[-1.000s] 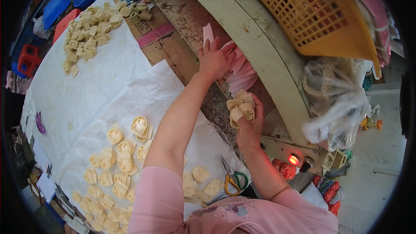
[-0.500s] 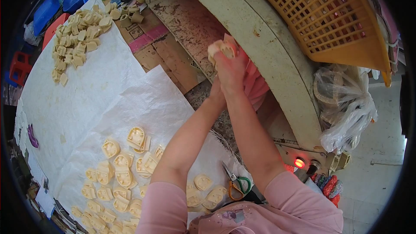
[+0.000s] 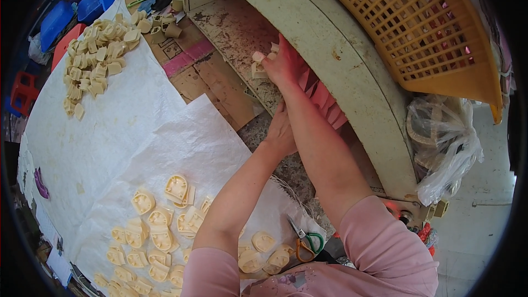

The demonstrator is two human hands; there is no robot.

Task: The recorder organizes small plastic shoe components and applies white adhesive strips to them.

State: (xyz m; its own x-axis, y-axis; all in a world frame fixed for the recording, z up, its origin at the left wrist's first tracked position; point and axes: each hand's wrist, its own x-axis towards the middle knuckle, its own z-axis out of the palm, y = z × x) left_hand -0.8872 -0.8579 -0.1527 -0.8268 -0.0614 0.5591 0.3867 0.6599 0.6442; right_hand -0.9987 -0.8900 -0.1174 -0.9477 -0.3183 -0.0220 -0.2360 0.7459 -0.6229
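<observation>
White sheet (image 3: pixel 110 137) covers most of the table, left and centre. A curved cream machine frame (image 3: pixel 341 71) arcs across the upper right, with a stained bed (image 3: pixel 236 33) beneath it. Orange basket (image 3: pixel 434 27) sits on the frame, top right. Clear plastic bag (image 3: pixel 445 143) hangs at the right edge.

Far heap (image 3: pixel 96 60) of cream parts lies on the sheet, upper left, well apart from both hands. Near heap (image 3: pixel 154 236) of similar parts lies at the lower left, beside the left forearm. Green-and-orange scissors (image 3: pixel 302 236) rest between the two forearms, low in the picture.

Right hand (image 3: pixel 283 66) is stretched out onto the bed, close against the frame edge, fingers closed round a small stack of cream parts (image 3: pixel 258 66); the stack shows at the left side of the hand, touching the fingertips. Pink strips (image 3: pixel 324 99) lie just beside the right wrist.

Left hand (image 3: pixel 280 132) lies below the right hand, against the right forearm, back of hand up. Its fingers are curled under and hidden; cannot tell whether it holds anything. It is apart from the stack.
</observation>
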